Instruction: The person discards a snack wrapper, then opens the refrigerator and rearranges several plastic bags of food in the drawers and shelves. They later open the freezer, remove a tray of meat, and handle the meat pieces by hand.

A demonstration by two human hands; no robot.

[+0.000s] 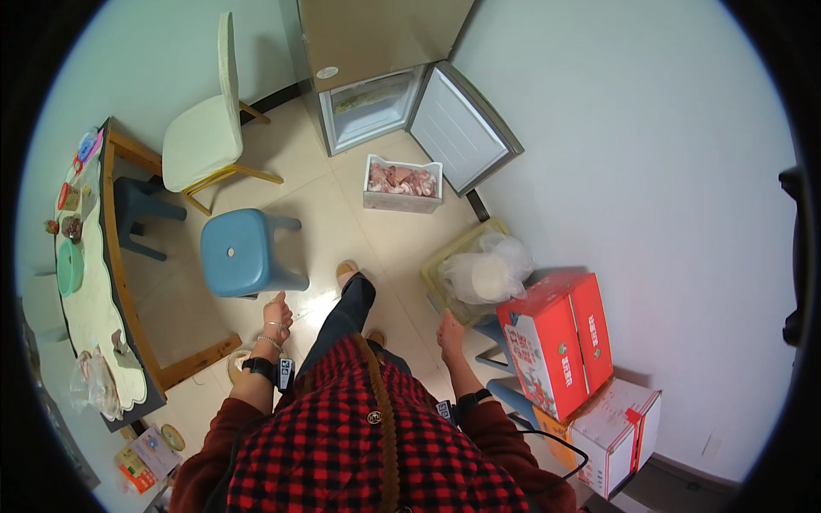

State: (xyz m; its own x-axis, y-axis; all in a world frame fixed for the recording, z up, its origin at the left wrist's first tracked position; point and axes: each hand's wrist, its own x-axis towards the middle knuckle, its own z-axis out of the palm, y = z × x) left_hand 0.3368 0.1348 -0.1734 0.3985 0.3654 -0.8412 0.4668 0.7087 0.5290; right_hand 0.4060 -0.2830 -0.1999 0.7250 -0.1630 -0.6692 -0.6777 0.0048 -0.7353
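My left hand [277, 315], loosely curled with nothing seen in it, hangs close to a blue plastic stool [234, 253]. A bracelet and a strapped device circle that wrist. My right hand [451, 335] is beside a yellow plastic basket [437, 261] that holds translucent plastic bags [490, 279]; its fingers are partly hidden and I see nothing held. Ahead on the floor stands a freezer drawer [401, 202] full of raw meat [403, 179]. Behind it, the refrigerator [385, 32] has its lower door [458, 128] swung open.
A red carton [558, 340] and a white carton [619, 436] stand at right, the red one by blue stool legs. At left are a covered chair [202, 141] and a table [102, 256] bearing a green bowl [69, 268]. A wall borders the right side.
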